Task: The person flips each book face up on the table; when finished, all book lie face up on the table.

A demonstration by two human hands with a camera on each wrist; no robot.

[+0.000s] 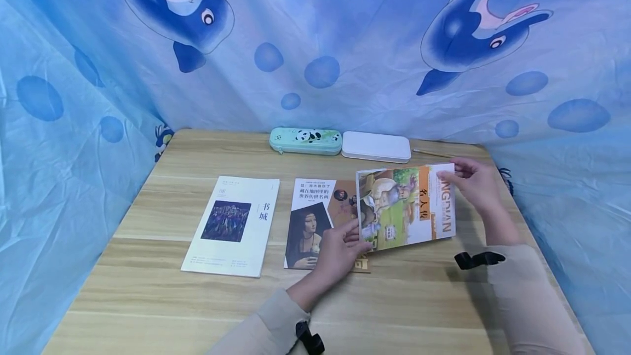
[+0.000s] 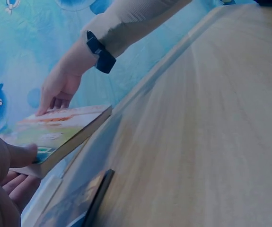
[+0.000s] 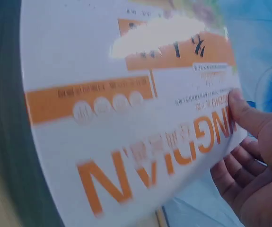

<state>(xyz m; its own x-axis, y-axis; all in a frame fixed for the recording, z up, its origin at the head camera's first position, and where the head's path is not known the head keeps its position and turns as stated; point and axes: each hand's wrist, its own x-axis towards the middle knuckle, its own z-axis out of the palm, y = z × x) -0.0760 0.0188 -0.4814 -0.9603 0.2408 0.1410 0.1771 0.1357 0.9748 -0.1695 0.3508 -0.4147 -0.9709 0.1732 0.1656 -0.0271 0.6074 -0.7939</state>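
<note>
Both hands hold a paperback book with orange lettering and a colourful picture on its cover, turned sideways and raised above the table. My left hand pinches its lower left corner, thumb on the cover and fingers beneath, as the left wrist view shows on the book. At the upper right edge, my right hand grips it the same way; in the right wrist view its thumb presses the cover. Under the raised book, partly hidden, lies a second book with a portrait on its front.
A white booklet with a dark square picture lies at the left of the wooden table. Along the back edge sit a mint panda pencil case, a white flat box and a thin pencil. A blue dolphin curtain hangs behind.
</note>
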